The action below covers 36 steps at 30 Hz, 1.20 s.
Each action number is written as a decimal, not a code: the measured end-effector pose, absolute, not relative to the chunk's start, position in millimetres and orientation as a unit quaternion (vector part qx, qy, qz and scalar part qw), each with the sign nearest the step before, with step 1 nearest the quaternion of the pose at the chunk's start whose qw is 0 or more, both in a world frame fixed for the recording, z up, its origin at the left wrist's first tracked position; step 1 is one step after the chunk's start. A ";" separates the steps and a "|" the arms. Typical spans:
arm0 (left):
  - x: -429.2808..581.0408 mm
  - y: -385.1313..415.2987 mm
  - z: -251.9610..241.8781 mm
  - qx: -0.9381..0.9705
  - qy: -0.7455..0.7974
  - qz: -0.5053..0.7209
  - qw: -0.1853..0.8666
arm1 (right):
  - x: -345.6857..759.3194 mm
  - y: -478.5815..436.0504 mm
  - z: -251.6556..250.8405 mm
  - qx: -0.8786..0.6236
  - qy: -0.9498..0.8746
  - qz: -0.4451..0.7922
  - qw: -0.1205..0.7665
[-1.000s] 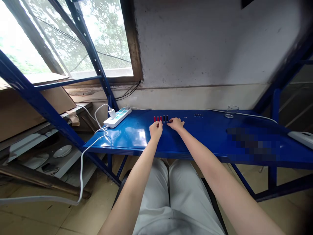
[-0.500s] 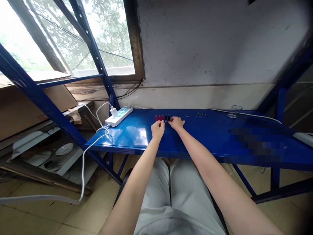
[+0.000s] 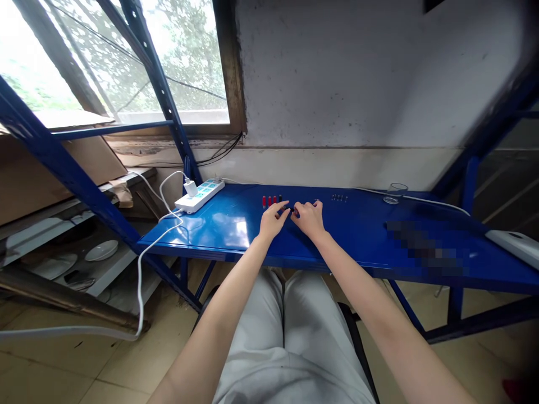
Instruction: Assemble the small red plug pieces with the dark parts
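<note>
Several red cylinders [image 3: 269,201] stand in a row on the blue table, with a black cylinder [image 3: 280,198] at the row's right end. Just in front of the black one, my left hand [image 3: 273,219] is closed, thumb and fingers pinching a small dark piece. My right hand [image 3: 309,217] faces it, fingers curled round the other end of what looks like the same dark piece. The fingers hide most of it. Behind and right of my right hand, several small metallic pieces [image 3: 339,197] stand in a row.
A white power strip [image 3: 200,196] with a plugged-in charger and cable lies at the table's left end. A clear glass [image 3: 395,193] stands at the back right, near a white cable. A white device [image 3: 516,249] sits at the right edge.
A black cylinder has left the right end of the row and a dark piece is now between my hands. My right hand has turned and closed. The view has shifted slightly.
</note>
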<state>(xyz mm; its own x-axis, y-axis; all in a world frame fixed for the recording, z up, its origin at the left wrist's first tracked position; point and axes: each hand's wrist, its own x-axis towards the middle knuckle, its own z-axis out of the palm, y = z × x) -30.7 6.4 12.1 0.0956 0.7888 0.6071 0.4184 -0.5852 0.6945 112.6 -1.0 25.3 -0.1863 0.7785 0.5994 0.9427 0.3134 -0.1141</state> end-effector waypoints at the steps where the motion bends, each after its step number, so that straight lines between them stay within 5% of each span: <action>1: -30.9 7.1 11.2 0.723 0.419 0.519 0.178 | 113.1 -2.9 24.4 -0.567 -0.758 -0.144 0.288; 14: -33.4 13.4 12.0 0.664 0.390 0.541 0.338 | 125.1 -1.6 17.5 -0.562 -0.686 -0.027 0.461; 23: -31.7 11.3 12.0 0.667 0.385 0.524 0.363 | 127.6 1.9 14.2 -0.553 -0.695 0.113 0.447; 36: -29.9 17.0 7.9 0.667 0.381 0.518 0.376 | 124.0 -0.9 17.6 -0.519 -0.713 0.067 0.466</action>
